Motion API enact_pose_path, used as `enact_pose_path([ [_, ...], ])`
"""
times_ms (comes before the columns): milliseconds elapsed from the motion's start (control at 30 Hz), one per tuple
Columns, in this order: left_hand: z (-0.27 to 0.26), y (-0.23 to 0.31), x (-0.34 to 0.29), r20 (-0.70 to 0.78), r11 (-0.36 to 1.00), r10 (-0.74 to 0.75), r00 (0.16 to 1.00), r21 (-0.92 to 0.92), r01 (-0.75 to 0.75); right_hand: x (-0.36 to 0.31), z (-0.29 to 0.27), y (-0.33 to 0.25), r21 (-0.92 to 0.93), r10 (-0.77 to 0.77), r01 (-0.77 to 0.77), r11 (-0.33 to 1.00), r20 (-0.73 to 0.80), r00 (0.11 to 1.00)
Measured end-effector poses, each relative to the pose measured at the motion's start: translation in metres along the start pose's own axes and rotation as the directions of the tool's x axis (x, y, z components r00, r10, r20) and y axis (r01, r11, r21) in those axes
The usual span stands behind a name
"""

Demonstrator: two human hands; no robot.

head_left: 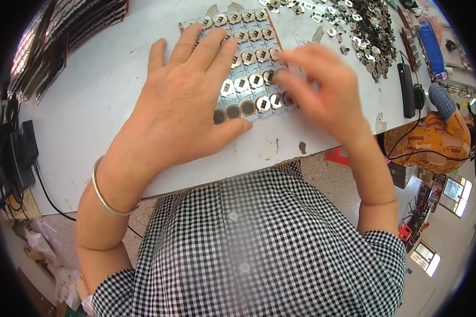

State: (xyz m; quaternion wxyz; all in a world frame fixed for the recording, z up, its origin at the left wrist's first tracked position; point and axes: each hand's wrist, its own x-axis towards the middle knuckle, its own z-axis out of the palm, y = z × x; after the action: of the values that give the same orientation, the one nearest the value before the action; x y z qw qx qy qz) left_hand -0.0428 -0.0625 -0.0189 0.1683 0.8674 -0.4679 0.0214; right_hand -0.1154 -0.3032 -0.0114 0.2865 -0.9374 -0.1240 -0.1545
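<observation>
Checked black-and-white fabric of our shirt [259, 248] fills the near edge, and just past it our left hand [182, 105] lies flat, fingers spread, pressing down the grey perforated sheet [248, 63] on the white table [90, 105]. Our right hand [322, 90] is blurred at the sheet's right edge; its fingertips look pinched together, though we cannot tell whether a disc is between them. Most holes in the sheet already carry round metal discs [256, 80], while a few holes [232, 112] in the nearest row are dark and bare (so we judge the filling nearly done, with that row left). Farther off, a heap of loose discs [365, 31] lies at the table's far right, with a black box-shaped device [405, 90] beside it. Dark stacked trays [74, 26] line the far left. Beyond the right edge sits another person in orange [433, 140].
</observation>
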Motion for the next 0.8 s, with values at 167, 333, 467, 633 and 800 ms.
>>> enact_pose_path([
  [167, -0.002, 0.002, 0.0, 0.011, 1.0, 0.001, 1.0, -0.003, -0.001, 0.053, 0.002, 0.051, -0.146, 0.039, -0.056, 0.988, -0.116, 0.992],
  [333, -0.001, -0.001, -0.001, -0.008, 0.999, 0.008, 1.0, -0.053, -0.008, 0.067, 0.002, 0.048, -0.171, 0.159, -0.152, 0.973, 0.03, 0.987],
  [467, -0.003, -0.001, -0.001, 0.001, 0.999, 0.015, 1.0, -0.043, -0.015, 0.032, -0.014, 0.067, -0.257, -0.062, 0.047, 0.965, -0.048, 0.997],
  [633, -0.003, 0.0, 0.0, 0.022, 1.0, 0.001, 1.0, -0.015, 0.0, 0.003, -0.039, 0.061, 0.13, 0.381, -0.369, 0.92, -0.084, 0.921],
  [800, -0.004, 0.0, 0.001, 0.038, 1.0, 0.016, 0.999, 0.011, -0.017, -0.009, -0.054, 0.058, 0.077, 0.47, -0.488, 0.87, 0.173, 0.866],
])
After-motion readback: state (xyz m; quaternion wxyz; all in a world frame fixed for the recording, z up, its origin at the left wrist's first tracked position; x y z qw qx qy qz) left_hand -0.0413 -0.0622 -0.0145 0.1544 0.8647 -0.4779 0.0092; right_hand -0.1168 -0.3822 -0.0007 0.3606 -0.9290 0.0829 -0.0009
